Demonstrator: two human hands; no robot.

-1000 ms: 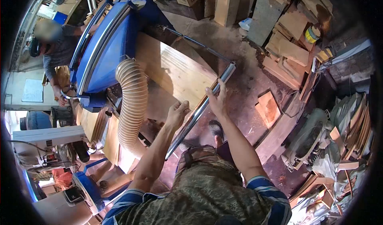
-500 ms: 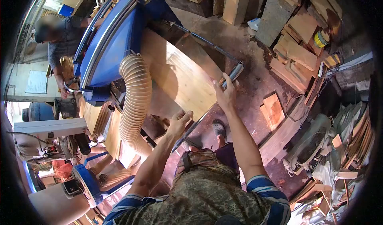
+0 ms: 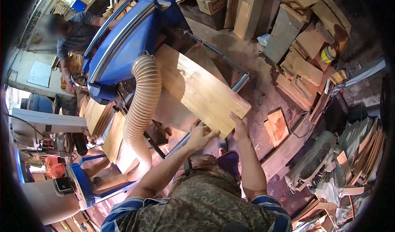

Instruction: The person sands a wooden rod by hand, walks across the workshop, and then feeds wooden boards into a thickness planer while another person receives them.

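A long pale wooden board [image 3: 201, 94] sticks out of a blue planer-like machine [image 3: 123, 42] toward me. My right hand [image 3: 240, 128] grips the board's near end at its right side, thumb on top and fingers hidden underneath. At the near left edge, my left hand [image 3: 200, 136] is closed on the board with its thumb over the top face. Below the board runs a metal roller bar [image 3: 240, 82] on the machine's outfeed frame.
A ribbed hose [image 3: 144, 104] curves down from the machine on my left. Behind the machine stands another person [image 3: 76, 34], one hand near its crank. Stacked boards [image 3: 98, 119], wood offcuts [image 3: 306, 65] and a floor piece [image 3: 276, 127] lie around.
The board has come farther out toward me, past the roller bar. My right hand has moved from beside the roller to the board's end, and my left has shifted right onto its edge.
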